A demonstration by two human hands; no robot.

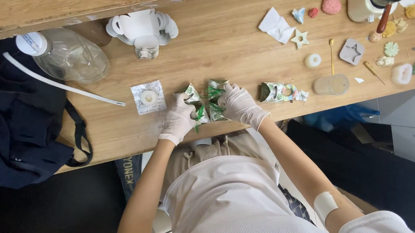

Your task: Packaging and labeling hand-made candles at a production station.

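Two gloved hands press down on a cluster of small green-and-white patterned paper pieces (208, 101) at the near edge of the wooden desk (225, 37). The left hand (179, 119) has its grip narrow, fingertips pinching the left side of the cluster; the right hand (240, 105) lies over the right side with fingers curled onto the paper. Just left of the hands lies a square clear packet with a white ring inside (148, 97). Just right lies a folded patterned paper strip (282, 93), and beyond it a round frosted cup (331, 85). Farther left, a clear plastic bottle (66, 55) lies on its side beside a white strip (58, 85), above a dark bag (8, 128).
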